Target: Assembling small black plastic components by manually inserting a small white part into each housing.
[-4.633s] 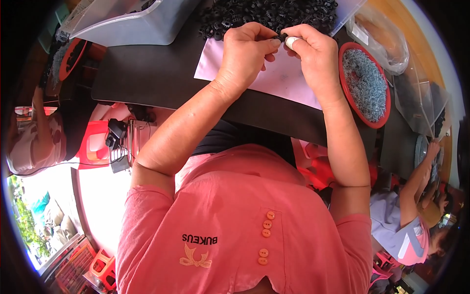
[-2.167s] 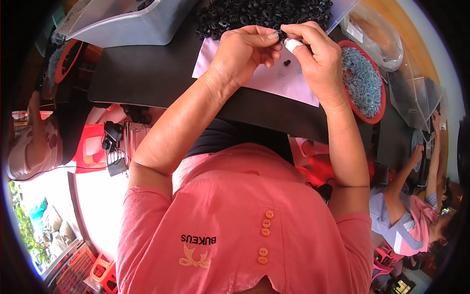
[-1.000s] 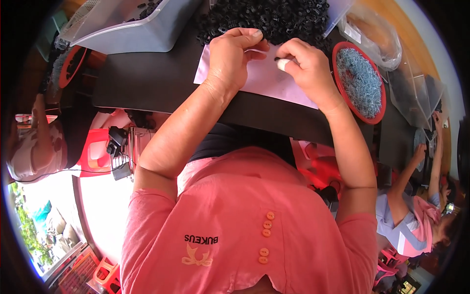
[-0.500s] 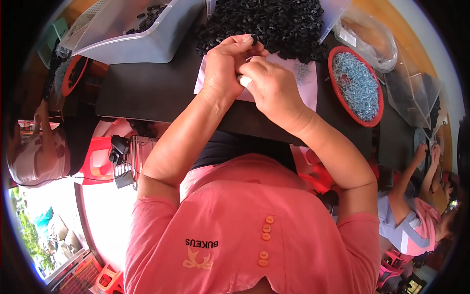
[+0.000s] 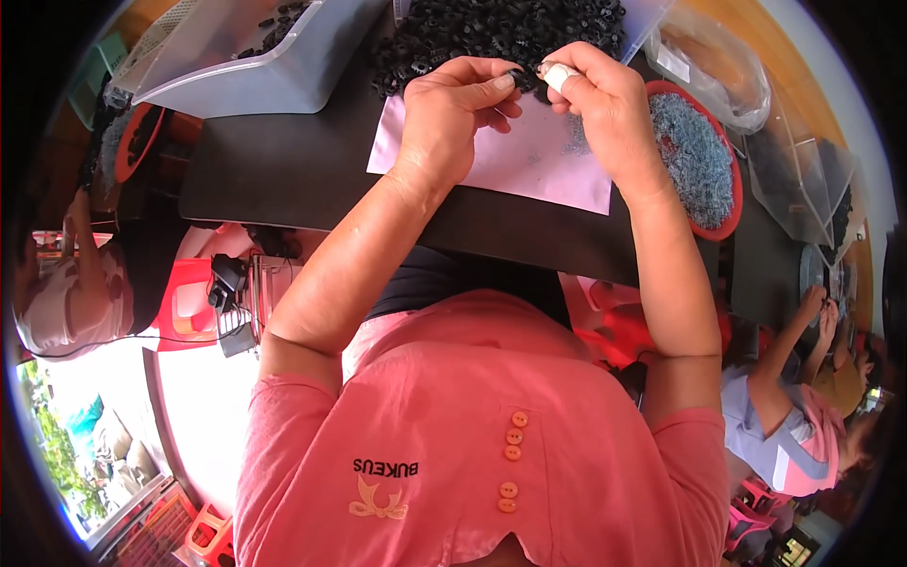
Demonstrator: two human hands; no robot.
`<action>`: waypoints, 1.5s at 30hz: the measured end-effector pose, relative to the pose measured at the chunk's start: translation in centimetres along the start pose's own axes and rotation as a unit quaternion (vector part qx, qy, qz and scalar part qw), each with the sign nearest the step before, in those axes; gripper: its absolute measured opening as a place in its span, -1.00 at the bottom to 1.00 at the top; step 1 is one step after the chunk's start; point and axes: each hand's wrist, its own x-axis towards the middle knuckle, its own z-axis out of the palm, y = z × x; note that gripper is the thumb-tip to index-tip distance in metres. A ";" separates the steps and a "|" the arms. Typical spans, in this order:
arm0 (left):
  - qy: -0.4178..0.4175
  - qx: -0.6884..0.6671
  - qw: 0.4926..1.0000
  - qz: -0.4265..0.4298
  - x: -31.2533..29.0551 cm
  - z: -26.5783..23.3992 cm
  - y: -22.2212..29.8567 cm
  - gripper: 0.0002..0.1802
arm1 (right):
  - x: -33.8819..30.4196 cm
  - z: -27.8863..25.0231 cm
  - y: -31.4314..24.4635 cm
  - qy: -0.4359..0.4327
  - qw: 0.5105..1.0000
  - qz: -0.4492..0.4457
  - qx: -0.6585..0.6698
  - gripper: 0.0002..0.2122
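Note:
Above a pink sheet, my left hand pinches a small black plastic part between thumb and forefinger. My right hand comes close from the other side, its thumb and forefinger pressed together at the part. A white wrap covers one of its fingertips. Whatever the right fingers grip is too small to make out. Just beyond both hands lies a heap of similar black parts. A red basin full of small shiny pieces sits beside my right forearm.
On the dark table, a translucent bin with some black parts stands at the far left. A clear plastic bag and clear bins are at the right. Other people work at both sides, one in a light top.
My right hand has moved away from my left palm, up and right, to the black part at my left fingertips. My left fingers have turned toward it, still pinching the part.

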 end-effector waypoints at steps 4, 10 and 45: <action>0.000 0.041 0.999 0.007 -0.2 0.5 -0.1 -0.80 | 0.0 -0.1 -0.3 -0.041 0.998 0.043 0.032 -0.86; 0.015 0.045 0.998 0.039 -0.4 0.7 -0.1 -0.89 | -0.1 0.1 -0.1 -0.060 0.997 0.039 0.021 -0.85; 0.075 0.266 0.944 0.180 -1.2 0.8 -2.1 -0.91 | -1.3 3.3 1.3 0.090 0.897 -0.250 -0.353 -0.92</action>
